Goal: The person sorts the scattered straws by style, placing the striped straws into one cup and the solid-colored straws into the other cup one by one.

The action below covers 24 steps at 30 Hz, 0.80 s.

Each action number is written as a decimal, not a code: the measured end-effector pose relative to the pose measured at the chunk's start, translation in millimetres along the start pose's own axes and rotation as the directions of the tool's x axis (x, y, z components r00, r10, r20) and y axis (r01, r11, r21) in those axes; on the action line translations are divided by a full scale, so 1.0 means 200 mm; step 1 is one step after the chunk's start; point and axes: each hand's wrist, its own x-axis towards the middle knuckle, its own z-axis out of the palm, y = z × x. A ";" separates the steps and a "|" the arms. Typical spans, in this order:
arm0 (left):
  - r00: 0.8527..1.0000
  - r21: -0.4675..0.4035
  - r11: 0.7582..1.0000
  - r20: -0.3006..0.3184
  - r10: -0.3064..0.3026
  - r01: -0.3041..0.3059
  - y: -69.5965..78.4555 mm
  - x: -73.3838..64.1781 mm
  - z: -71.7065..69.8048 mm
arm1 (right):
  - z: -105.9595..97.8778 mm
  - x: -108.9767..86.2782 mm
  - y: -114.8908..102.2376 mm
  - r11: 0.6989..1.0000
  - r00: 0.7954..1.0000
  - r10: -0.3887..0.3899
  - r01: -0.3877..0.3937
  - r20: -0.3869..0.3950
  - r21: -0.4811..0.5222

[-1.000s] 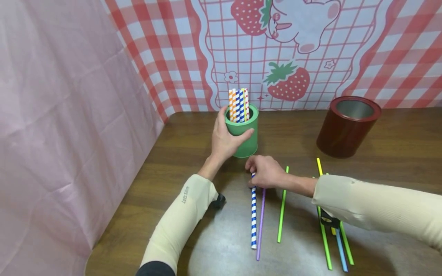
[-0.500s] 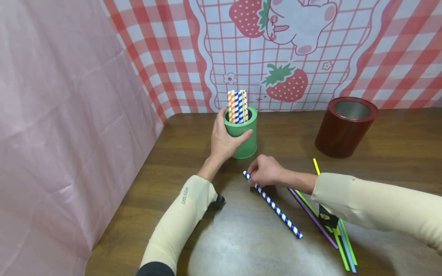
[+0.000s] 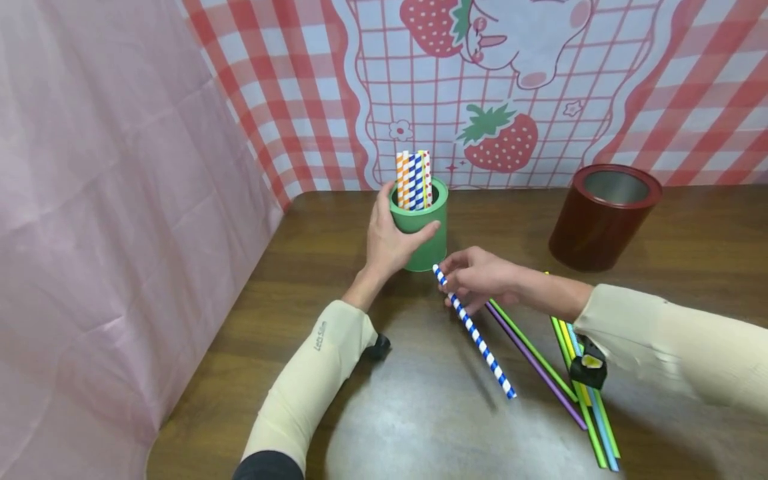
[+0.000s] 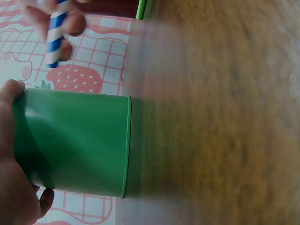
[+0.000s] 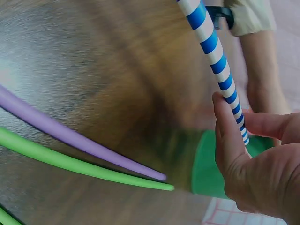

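Observation:
In the head view my left hand (image 3: 387, 241) holds a green can (image 3: 433, 239) round its side, thumb across the front. Striped and dotted paper straws (image 3: 413, 181) stand upright in that can. My right hand (image 3: 485, 277) pinches a blue-and-white striped paper straw (image 3: 483, 343) near its far end, just in front of the can. The straw slants, raised off the wood with a shadow below it. In the right wrist view, thumb and finger grip this straw (image 5: 218, 63). The left wrist view shows the can's side (image 4: 75, 140) and the straw's tip (image 4: 55, 42).
A purple straw (image 3: 534, 363) and a green straw (image 3: 547, 365) lie side by side below my right hand. Several green, yellow and blue straws (image 3: 600, 427) lie crossed under the right wrist. A dark red can (image 3: 594, 233) stands at the back right of the wooden table (image 3: 336, 227).
The striped straw has swung to a slant and risen off the table with my right hand. The purple and green straws have turned and shifted right. My left hand stays on the can.

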 end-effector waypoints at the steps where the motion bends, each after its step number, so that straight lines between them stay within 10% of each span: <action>1: 1.000 0.000 1.000 0.000 -0.003 0.003 0.00 0.00 0.00 | -0.01 -0.01 -0.02 1.000 1.000 -0.003 0.003 0.005 0.010; 24: 1.000 -0.013 1.000 0.008 0.000 0.000 0.00 0.00 0.00 | -0.11 -0.14 -0.23 0.969 0.969 -0.219 0.229 -0.114 0.093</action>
